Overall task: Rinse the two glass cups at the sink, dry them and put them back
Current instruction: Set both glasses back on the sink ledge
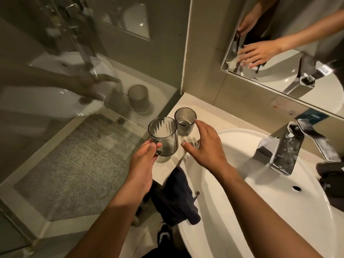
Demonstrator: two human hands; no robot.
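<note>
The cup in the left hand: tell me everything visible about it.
The held cup is smoky grey, see-through, glass by its look, straight-walled with a dark rim and faint vertical ribs. It looks empty and is tilted, mouth toward the camera. The left hand pinches its lower side, holding it just above the counter, close beside the second cup. Whether the two cups touch cannot be told.

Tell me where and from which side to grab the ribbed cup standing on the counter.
Grip the ribbed cup around its upright side wall, coming from the right, where the right hand hovers open. The smooth cup in the left hand crowds its left side.
</note>
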